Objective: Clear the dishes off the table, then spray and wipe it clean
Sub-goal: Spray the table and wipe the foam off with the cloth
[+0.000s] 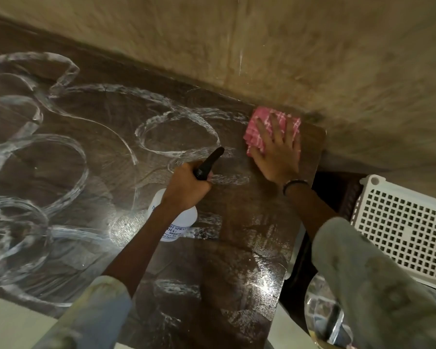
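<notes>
I see the dark wood-grain surface (91, 177) streaked with looping white trails of wet foam. At its far right corner, against the rough beige wall (312, 59), my right hand (278, 149) lies flat with fingers spread, pressing a folded pink checked cloth (264, 119) onto the surface. Left of the cloth and nearer to me, my left hand (186, 187) grips the black trigger head of a white plastic spray bottle (180, 220), fingers curled round it, nozzle pointing away from me. Right of the surface's edge sits a white perforated plastic crate (400, 227)
</notes>
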Motion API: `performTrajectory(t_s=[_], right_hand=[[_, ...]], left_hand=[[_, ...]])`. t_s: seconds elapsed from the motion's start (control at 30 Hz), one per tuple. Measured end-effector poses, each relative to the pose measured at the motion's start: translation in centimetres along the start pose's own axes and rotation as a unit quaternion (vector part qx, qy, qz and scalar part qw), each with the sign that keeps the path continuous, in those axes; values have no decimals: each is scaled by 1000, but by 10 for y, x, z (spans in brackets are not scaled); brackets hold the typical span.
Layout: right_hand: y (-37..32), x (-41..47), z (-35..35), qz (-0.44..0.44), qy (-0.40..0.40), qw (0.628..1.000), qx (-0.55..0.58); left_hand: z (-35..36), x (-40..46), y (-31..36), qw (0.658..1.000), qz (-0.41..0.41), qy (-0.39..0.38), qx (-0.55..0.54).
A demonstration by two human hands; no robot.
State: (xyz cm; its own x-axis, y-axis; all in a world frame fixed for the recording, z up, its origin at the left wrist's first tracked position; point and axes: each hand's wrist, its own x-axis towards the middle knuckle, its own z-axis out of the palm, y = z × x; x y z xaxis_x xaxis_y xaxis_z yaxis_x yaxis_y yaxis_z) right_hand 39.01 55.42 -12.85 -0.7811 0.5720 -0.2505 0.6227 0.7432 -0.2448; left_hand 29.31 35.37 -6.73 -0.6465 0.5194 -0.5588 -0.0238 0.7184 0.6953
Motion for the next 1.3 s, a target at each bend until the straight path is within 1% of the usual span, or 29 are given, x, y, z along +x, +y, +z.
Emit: performTrajectory(t_s=[0.07, 0.13, 0.17, 0.3, 0.4, 0.63, 0.8, 0.9, 1.0, 1.07, 1.17, 1.23, 1.3], right_hand=[[-6, -18, 8, -42, 4, 999, -2], [-7, -41, 17, -53, 14, 998, -1], [-7, -50, 22, -39, 26, 999, 5], [-24, -67, 35, 67, 70, 994, 45], [-27, -67, 36, 72, 79, 993, 44], [-25, -66, 35, 68, 76, 994, 34], [-13, -51, 29, 39, 52, 998, 12], [-18, -20, 18, 60, 42, 997, 12], [-45, 18, 10, 76, 25, 997, 17], [-68, 35, 12, 49, 19, 998, 17], [-96, 36, 22, -44, 13, 999, 5], [-97, 17, 27, -109, 3, 994, -20], [-79, -5, 30, -163, -13, 985, -46]], left_hand=[[0, 2, 0, 1000, 4, -1, 8], [0, 5, 1, 1000, 10, -3, 21], [1, 7, 4, 1000, 11, -3, 26], [3, 15, 17, 998, 6, 1, 56], [4, 20, 22, 998, 1, 13, 67], [-5, 31, 15, 999, -4, 1, 33], [-20, 30, 4, 999, -15, -7, 45], [-36, 25, 0, 1000, -5, -5, -2], [-48, 17, -5, 998, 21, 7, -53], [-51, 13, -8, 997, 32, 13, -76], [-54, 11, -11, 994, 42, 24, -100], [-56, 9, -12, 993, 54, 31, -104], [-58, 4, -13, 991, 68, 38, -106]])
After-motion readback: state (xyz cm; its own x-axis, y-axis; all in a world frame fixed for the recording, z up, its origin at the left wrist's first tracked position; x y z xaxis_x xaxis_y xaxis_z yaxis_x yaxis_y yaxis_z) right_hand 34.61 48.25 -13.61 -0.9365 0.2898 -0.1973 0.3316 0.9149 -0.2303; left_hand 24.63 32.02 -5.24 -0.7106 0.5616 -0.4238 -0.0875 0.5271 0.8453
